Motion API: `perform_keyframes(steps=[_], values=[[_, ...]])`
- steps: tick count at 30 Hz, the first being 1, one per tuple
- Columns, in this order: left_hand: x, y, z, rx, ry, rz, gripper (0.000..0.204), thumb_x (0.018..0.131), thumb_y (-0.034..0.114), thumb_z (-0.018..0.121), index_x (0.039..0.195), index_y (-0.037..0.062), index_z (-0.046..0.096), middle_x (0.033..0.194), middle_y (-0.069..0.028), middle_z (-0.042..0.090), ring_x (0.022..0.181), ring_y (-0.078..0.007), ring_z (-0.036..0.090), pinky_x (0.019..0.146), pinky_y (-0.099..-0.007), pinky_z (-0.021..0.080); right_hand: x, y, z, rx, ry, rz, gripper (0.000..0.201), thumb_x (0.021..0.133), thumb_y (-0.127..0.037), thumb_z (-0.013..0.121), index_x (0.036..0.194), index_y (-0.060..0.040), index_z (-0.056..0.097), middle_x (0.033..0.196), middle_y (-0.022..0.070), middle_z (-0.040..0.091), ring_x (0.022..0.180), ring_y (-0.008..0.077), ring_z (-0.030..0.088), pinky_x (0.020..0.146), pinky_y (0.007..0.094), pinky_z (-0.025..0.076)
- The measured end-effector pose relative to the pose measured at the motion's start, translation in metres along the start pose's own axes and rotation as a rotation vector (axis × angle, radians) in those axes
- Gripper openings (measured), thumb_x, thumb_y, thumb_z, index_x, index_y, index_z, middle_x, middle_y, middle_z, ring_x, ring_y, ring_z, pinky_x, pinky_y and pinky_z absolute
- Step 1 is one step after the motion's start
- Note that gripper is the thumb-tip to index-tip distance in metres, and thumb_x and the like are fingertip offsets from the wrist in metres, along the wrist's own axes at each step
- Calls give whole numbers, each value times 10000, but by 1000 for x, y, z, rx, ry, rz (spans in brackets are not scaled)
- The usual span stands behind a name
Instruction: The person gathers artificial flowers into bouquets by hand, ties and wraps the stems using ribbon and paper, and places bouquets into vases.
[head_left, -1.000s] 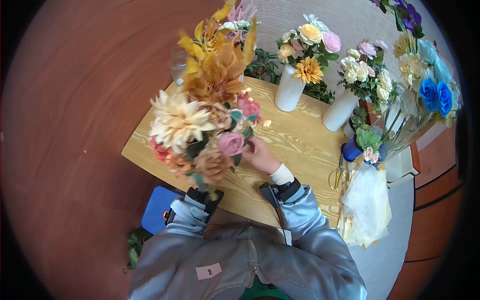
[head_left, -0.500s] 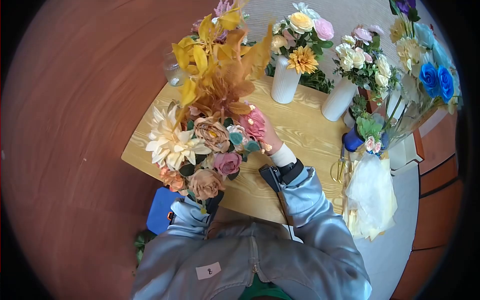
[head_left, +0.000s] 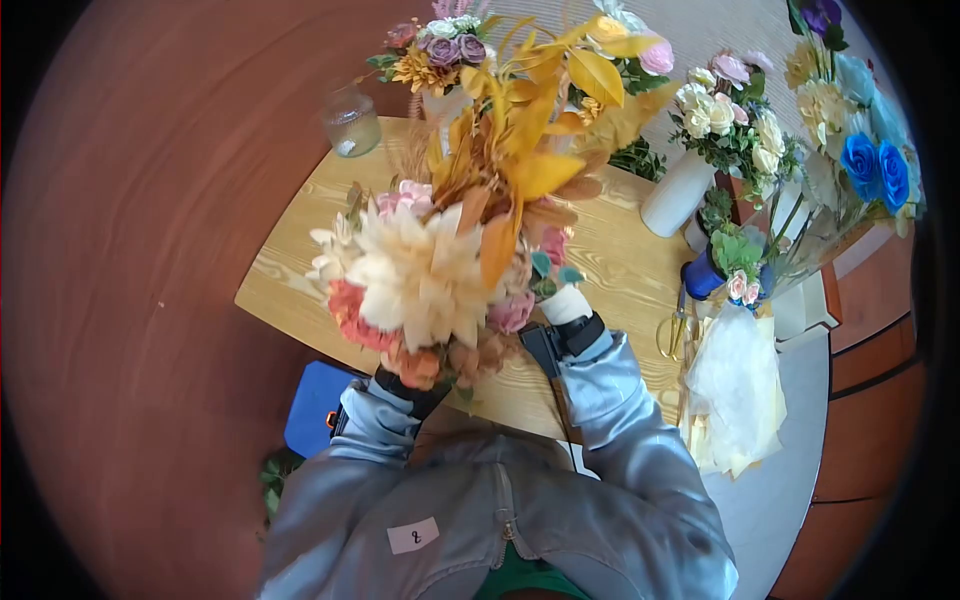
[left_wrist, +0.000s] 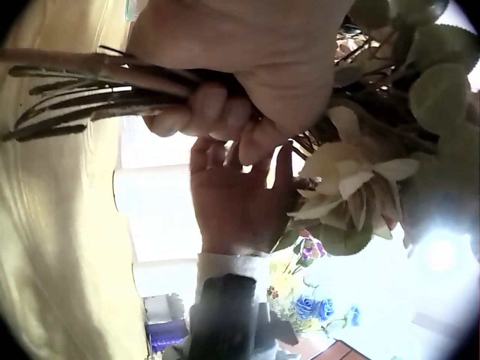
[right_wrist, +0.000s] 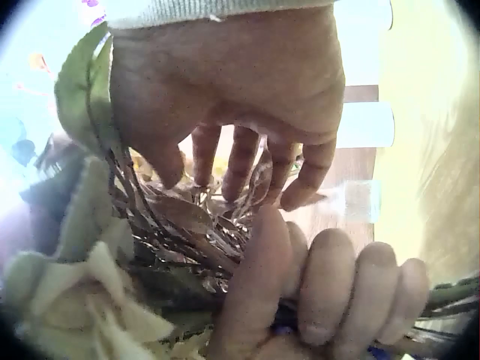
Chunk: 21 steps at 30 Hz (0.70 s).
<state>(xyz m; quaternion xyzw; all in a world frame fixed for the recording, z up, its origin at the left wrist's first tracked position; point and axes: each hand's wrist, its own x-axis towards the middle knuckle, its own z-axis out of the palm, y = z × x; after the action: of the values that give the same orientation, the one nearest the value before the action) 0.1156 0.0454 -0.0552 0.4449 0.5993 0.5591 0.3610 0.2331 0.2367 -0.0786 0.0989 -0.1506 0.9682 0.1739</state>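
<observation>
Bouquet (head_left: 430, 275), one and large, is held up over the left half of the desk (head_left: 625, 260), with one big cream flower facing up and yellow leaves spreading toward the far side. Two hands work at it: the left hand (left_wrist: 244, 56) has its grip clamped round the bunched stems, fingers curled, while the right hand (right_wrist: 232, 79) has its grip apart, fingers spread beside the leaves and flower heads; whether they touch is hard to tell.

Three flower arrangements stand along the far side. A white vase (head_left: 677, 195) on the right contains cream and pink blooms; another white vase (head_left: 445, 104) on the left contains purple, white and orange ones; the middle one's container is hidden behind the yellow leaves. One glass jar (head_left: 352, 122) stands at the far left corner, a small white patch showing low down, inside or beyond the glass. Near the right edge, one blue pot (head_left: 704, 280) holds a green plant. Clear wrapping farther right surrounds two large blue roses (head_left: 875, 168). One pair of scissors (head_left: 669, 336) lies beside pale wrapping sheets (head_left: 735, 385).
</observation>
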Motion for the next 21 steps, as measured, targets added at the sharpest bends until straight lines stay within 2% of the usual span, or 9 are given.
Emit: perform_keyframes(steps=[1,3,4,6,14,17,18,20,21], values=[[20,7,2,27,13,-3,384,841,239,401,1165,33,392,1093,-119,457,994,-223,463,871,-309,378,2,12,50,-343,208,-16,445,851,-153,436,1260,-55,290,1256,87,357,1119,190,383,914,313,364],[-2,2,12,81,38,-6,380,840,230,406,1165,35,393,1094,-118,456,996,-223,461,874,-308,375,7,30,115,-1036,613,-58,411,764,-35,551,1158,-35,433,1133,80,489,998,126,474,856,269,393],[13,7,22,109,49,-8,377,839,225,408,1165,36,394,1095,-117,456,997,-223,461,875,-308,373,9,20,88,-1575,130,-249,431,725,-17,580,1136,-42,456,1063,49,537,928,130,508,829,274,408],[25,14,21,161,64,-10,373,837,216,414,1165,39,396,1096,-116,456,1000,-223,459,878,-307,370,-7,15,55,-1612,94,-249,421,728,-33,579,1132,-47,459,1061,51,536,928,138,508,829,281,407],[-8,10,25,374,82,-56,360,831,180,435,1164,47,401,1099,-112,455,1009,-223,453,891,-304,358,-58,23,-69,-1822,-114,-253,355,755,-165,564,1094,-88,489,1044,63,528,926,203,508,834,335,400],[-11,11,30,452,73,-75,357,828,166,442,1164,50,403,1101,-111,455,1012,-223,450,895,-303,353,-62,22,-80,-1877,-147,-248,343,762,-197,561,1084,-99,497,1039,66,526,926,219,508,835,348,398],[-14,11,34,480,66,-82,356,827,161,445,1164,51,404,1101,-110,455,1013,-223,449,897,-303,351,-68,21,-80,-1942,-84,-382,317,770,-205,550,1066,-101,501,1005,53,526,881,211,509,786,345,403],[-4,-42,36,470,74,-24,345,826,158,453,1152,56,413,1094,-105,463,1009,-223,452,895,-314,354,-71,20,-62,-2055,49,-655,269,787,-219,528,1029,-105,508,936,27,524,791,193,511,688,339,414],[-3,-69,33,463,94,36,334,824,155,461,1141,60,421,1088,-100,470,1005,-223,455,892,-325,356,-74,13,-71,-2057,62,-652,269,787,-219,528,1029,-105,508,936,27,524,791,193,511,688,339,414]])
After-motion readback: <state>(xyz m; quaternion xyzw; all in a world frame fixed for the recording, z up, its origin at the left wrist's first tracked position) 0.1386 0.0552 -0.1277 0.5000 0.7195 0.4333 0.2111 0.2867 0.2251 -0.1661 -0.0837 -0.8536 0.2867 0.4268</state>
